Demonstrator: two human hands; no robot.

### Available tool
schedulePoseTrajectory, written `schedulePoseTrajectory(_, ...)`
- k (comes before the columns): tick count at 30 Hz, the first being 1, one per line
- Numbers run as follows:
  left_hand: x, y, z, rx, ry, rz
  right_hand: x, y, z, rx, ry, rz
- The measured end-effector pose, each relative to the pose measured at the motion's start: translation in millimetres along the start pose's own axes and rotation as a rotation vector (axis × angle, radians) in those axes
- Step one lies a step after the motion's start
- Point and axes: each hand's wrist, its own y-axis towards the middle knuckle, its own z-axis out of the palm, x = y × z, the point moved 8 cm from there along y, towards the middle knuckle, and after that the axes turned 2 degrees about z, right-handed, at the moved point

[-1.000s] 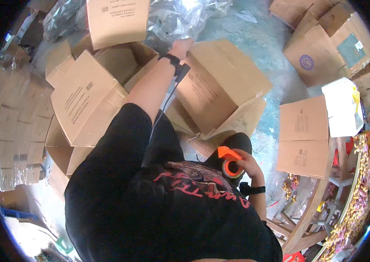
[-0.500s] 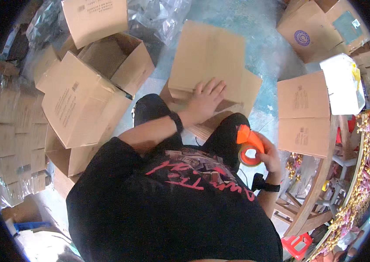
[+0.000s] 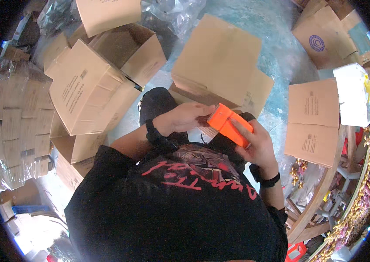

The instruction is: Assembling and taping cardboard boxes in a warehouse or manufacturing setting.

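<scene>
In front of my chest, my right hand grips an orange tape dispenser with its fingers over the top. At the dispenser's front edge is my left hand, its fingertips pinched together. Whatever lies between those fingertips is too small to make out. Just beyond both hands, between my knees, a brown cardboard box rests on the floor with its broad plain panels turned up. The near lower part of this box is partly hidden by my hands and legs.
Open cardboard boxes are piled on the left, beside a plastic-wrapped stack of cartons. To the right stand another carton, a white container and a wooden frame. Clear plastic sheeting lies on the far floor.
My left hand has left the box top and come back to the dispenser's front edge. My right hand has raised and turned the dispenser inward. The view has shifted slightly.
</scene>
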Motion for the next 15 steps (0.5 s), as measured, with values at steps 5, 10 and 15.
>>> schedulePoseTrajectory(5,-36,-1,-9,-0.074,0.465,0.014,0,8,0,0.131,0.037,-0.018)
schedulePoseTrajectory(10,-131,-27,-40,-0.164,0.645,0.362,-39,-5,-23,0.132,-0.024,0.092)
schedulePoseTrajectory(15,-185,-51,-153,-0.456,1.042,0.318,-68,-25,-40,0.158,-0.134,0.174)
